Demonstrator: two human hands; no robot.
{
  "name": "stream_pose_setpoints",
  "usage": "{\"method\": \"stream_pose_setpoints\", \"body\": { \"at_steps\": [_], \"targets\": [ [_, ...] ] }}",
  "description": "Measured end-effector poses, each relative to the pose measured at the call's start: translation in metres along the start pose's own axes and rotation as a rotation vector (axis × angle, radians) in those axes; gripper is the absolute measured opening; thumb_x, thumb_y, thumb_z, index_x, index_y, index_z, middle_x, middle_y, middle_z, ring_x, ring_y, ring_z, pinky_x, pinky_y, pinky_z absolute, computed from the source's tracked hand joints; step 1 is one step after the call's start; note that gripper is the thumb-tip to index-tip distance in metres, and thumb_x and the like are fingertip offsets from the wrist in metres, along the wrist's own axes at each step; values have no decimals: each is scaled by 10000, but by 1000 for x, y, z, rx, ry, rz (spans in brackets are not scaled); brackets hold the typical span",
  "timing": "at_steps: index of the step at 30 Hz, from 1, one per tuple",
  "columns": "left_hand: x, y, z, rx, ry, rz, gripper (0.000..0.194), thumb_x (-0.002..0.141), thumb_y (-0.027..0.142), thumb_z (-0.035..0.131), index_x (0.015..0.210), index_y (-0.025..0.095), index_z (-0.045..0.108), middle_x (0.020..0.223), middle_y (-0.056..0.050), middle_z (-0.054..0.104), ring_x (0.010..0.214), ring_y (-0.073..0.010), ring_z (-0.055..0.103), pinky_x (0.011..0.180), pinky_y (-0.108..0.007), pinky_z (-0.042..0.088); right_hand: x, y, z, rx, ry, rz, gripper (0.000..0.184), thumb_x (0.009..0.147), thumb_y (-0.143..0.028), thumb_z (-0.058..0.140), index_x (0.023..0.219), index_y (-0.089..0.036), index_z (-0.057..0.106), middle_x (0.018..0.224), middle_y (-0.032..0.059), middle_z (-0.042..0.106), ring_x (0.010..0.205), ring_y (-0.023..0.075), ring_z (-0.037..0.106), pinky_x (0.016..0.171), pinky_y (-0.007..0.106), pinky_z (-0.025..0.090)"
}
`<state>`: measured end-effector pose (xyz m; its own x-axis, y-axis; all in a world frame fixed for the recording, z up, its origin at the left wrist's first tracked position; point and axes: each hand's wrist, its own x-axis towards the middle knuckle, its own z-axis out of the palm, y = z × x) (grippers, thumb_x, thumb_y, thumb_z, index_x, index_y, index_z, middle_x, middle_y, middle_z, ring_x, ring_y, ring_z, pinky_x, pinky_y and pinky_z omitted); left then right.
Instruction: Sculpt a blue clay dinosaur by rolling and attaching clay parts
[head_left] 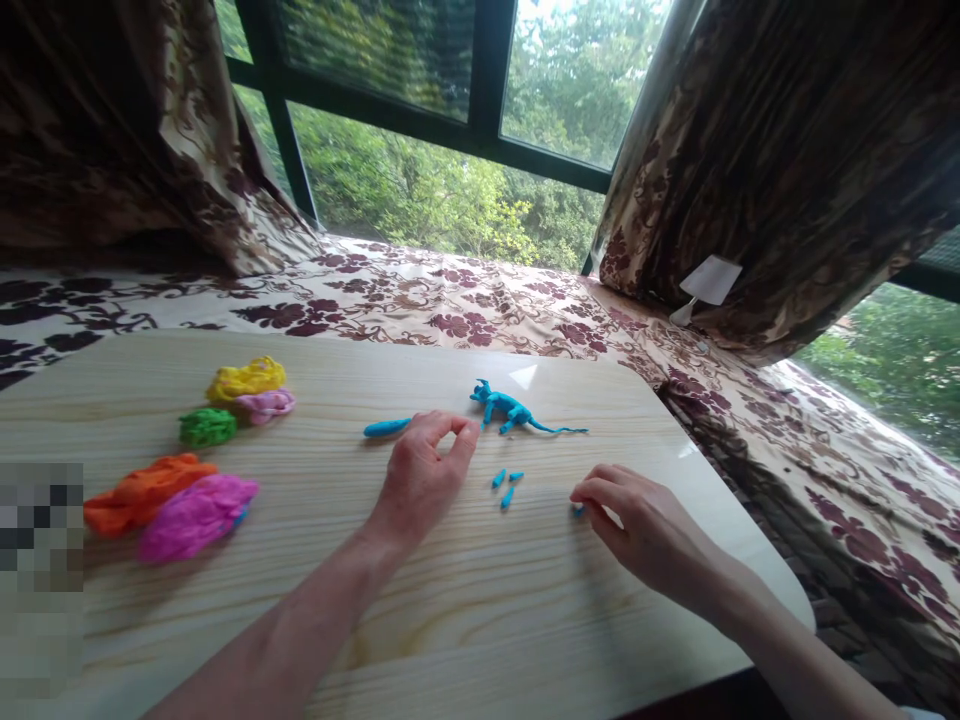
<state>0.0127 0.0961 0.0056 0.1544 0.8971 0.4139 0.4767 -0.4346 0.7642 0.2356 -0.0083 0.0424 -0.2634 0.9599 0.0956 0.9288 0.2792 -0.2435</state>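
Note:
A blue modelling-clay animal with ears, legs and a long thin tail stands on the table. My left hand has its thumb and forefinger pinched together right at the animal's front foot; what lies between the tips is hidden. Behind this hand a blue clay roll shows in part. Three small tapered blue clay pieces rest between my hands. To the right, my right hand is closed in a pinch on a small blue clay piece, which peeks out beneath the fingertips.
Yellow clay, light pink clay, green clay, orange clay and magenta clay sit at the left of the pale wooden table. A small white lamp stands beyond, near the curtain.

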Motion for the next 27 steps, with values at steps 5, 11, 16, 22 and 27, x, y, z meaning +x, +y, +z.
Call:
{"method": "stream_pose_setpoints", "body": {
  "at_steps": [5,11,16,22,27],
  "targets": [
    [0,-2,1,-17,0,22,195,812,342,482,760,195,600,827,-18,616,852,-174,540,816,-299,399,-3,-3,-2,-47,-31,0,209,811,-108,480,909,-243,604,867,10,580,814,152,530,707,253,397],
    [0,-2,1,-25,11,38,207,821,335,466,754,193,599,806,-21,614,848,-177,537,815,-307,399,14,-3,-4,-16,-6,-28,140,813,-144,505,849,-232,606,892,6,584,780,135,539,689,239,396],
    [-1,0,-2,-34,-1,30,239,832,356,441,753,198,601,807,-22,614,859,-182,536,819,-309,399,43,-13,6,56,48,-93,124,811,-133,511,849,-203,606,810,13,610,749,132,554,663,228,407],
    [-5,14,-10,-142,-88,26,275,849,349,406,728,197,600,805,-20,617,865,-178,546,825,-303,406,49,-19,4,108,138,-126,266,822,-94,465,1002,-214,619,988,48,625,846,148,582,739,268,440],
    [-8,27,-11,-325,-257,13,245,846,356,422,834,200,610,876,-23,636,888,-179,569,794,-287,432,55,-41,-2,413,258,-116,235,826,-165,514,1039,-216,600,897,25,631,703,107,586,612,220,461]
  ]
}}
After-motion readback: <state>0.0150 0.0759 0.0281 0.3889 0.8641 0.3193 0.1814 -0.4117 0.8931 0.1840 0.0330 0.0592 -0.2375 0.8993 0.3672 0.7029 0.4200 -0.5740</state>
